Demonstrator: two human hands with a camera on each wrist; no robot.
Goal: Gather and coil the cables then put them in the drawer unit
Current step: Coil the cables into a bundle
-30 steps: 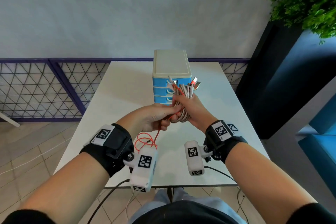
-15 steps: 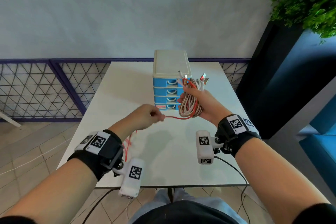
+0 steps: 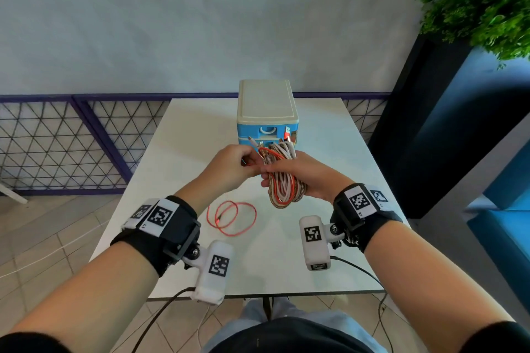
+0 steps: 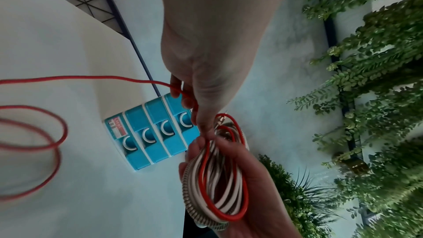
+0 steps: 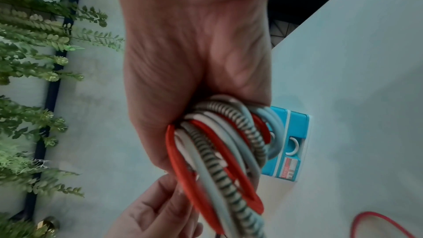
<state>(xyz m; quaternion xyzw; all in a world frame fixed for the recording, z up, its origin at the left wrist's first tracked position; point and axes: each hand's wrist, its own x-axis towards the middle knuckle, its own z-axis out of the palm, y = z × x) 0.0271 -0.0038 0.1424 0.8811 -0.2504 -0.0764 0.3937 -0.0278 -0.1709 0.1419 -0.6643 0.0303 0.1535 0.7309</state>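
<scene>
Cables: coil [image 3: 282, 178] gripped in right hand [image 3: 311, 178], at 6 o'clock of drawer unit [image 3: 266, 112].
Left hand [image 3: 229, 165]: pinches red cable [image 3: 232, 218]; slack lies on table [image 3: 329, 169].
Risk: slack may snag or tangle; loosened grip lets coil spring apart.

Head cam looks forward and down over both forearms at the white table [image 3: 177, 135], drawer unit [image 3: 266, 106] at mid-distance. L and R wrist cams sit v. close, looking along each palm. All three share the cable bundle [image 3: 282, 178] [image 4: 219, 178] [image 5: 224, 151] and drawer fronts.
</scene>
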